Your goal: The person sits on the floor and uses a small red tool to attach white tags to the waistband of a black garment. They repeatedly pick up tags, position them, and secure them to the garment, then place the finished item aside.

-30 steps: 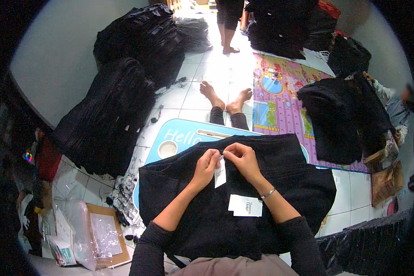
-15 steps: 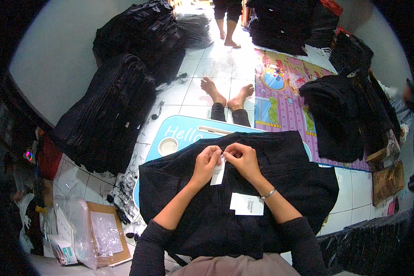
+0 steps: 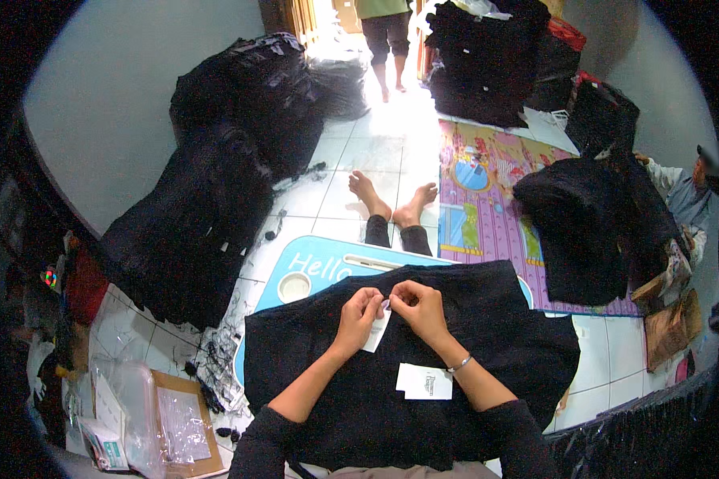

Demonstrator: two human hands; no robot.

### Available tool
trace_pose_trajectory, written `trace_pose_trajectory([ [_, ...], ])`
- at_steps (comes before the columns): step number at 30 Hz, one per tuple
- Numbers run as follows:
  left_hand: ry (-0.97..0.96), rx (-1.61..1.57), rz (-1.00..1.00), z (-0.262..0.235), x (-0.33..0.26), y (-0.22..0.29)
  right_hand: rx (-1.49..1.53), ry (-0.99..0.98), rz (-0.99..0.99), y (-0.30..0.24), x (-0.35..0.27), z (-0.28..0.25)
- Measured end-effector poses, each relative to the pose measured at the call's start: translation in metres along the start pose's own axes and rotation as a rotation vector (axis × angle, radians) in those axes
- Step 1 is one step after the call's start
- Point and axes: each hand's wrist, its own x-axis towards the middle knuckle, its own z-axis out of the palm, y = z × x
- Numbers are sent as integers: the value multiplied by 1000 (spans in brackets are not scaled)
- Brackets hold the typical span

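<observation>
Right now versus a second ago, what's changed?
The view tilted up, so the scene sits lower in frame. The standing person moved farther off. The lower end of the white tag swung slightly left. Left hand and right hand remain at its top; nothing visibly taken or released. White cards and black fabric stayed put.

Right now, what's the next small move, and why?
Probably ease the right hand in to the upper end of the white tag: the left hand pinches near there, the right sits curled just beside it, and the lower end is ungripped over black cloth. Finer detail there is unclear.
</observation>
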Motion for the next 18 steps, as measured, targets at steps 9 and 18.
trace_pose_trajectory([
  [9, -25, 51, 43, 1, -1, -2, -41, -66, 0, 1, -3, 2],
  [18, -16, 1, 15, 1, 0, -2, -16, -74, 8, -2, -3, 0],
])
